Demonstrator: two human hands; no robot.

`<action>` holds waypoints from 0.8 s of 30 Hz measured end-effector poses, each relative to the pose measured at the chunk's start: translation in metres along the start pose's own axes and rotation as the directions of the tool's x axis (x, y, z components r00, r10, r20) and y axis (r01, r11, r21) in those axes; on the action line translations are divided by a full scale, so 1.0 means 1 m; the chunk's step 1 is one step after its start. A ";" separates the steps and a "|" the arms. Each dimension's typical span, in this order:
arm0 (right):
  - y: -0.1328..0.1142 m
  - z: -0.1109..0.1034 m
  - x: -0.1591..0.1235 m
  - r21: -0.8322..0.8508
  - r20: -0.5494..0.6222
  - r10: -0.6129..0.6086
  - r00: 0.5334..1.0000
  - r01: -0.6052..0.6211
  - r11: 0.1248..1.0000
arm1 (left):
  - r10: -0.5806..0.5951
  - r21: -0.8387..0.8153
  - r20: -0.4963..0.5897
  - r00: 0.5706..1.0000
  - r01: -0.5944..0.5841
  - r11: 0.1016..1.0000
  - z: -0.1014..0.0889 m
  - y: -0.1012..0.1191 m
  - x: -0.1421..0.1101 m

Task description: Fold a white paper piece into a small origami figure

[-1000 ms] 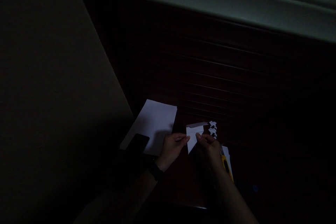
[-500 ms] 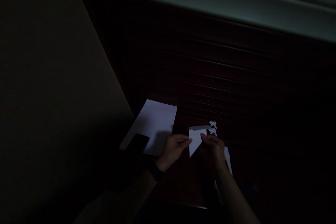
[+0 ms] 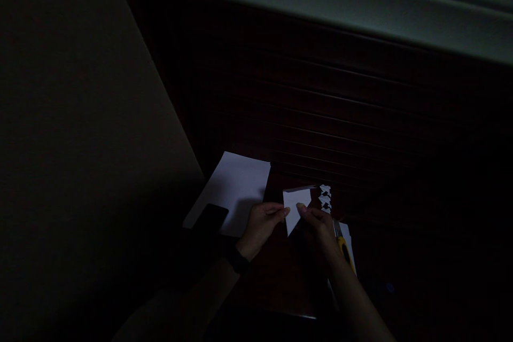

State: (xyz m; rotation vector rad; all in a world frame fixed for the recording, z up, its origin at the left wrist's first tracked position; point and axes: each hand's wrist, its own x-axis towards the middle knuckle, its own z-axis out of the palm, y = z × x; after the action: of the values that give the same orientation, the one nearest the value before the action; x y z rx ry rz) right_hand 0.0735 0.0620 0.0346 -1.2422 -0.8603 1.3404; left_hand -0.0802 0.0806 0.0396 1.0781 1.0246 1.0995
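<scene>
Between my two hands is a small folded piece of white paper (image 3: 294, 216), with a narrow flap along its top edge and a point at the bottom. My left hand (image 3: 260, 224), with a dark band on the wrist, pinches its left edge between thumb and fingers. On the right side, my right hand (image 3: 319, 224) grips it with the thumb on the front face. Just beyond my right hand lie several small folded white paper pieces (image 3: 325, 197) in a column. Yellow-handled scissors (image 3: 343, 250) lie beside my right forearm, on white paper (image 3: 348, 238).
A stack of white sheets (image 3: 242, 179) lies to the left, with a dark flat phone-like object (image 3: 212, 218) on its lower part. Behind the dark table (image 3: 276, 288) rises a dark slatted panel (image 3: 312, 101). A pale wall (image 3: 80, 117) stands at the left. The scene is very dim.
Both hands have shifted the folded paper slightly left, and its top flap lies narrower. My right hand has moved left, showing more of the scissors and the small paper pieces.
</scene>
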 end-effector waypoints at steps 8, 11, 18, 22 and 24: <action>0.005 0.003 -0.004 -0.074 0.015 0.016 1.000 -0.015 0.997 | -0.046 -0.055 -0.046 0.998 0.043 0.998 0.002 0.007 -0.001; 0.004 0.004 -0.004 -0.083 -0.023 0.006 1.000 -0.008 0.996 | -0.056 -0.045 -0.047 0.997 0.054 0.998 0.002 0.008 -0.002; 0.004 0.008 -0.005 -0.103 0.016 0.014 1.000 -0.012 0.995 | -0.019 -0.050 -0.034 0.999 0.017 0.999 0.000 0.000 -0.001; 0.009 0.007 -0.004 -0.163 0.053 0.018 0.998 -0.009 0.987 | -0.004 -0.056 -0.053 0.999 0.001 0.998 0.000 0.001 -0.001; 0.010 0.006 -0.003 -0.197 0.055 0.009 0.998 0.002 0.980 | -0.006 -0.054 -0.069 0.998 0.002 0.999 0.000 0.001 -0.001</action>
State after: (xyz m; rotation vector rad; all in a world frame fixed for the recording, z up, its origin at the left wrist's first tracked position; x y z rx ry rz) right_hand 0.0650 0.0581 0.0269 -1.3639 -1.0513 1.3214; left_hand -0.0804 0.0798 0.0410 1.0007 1.0449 1.1616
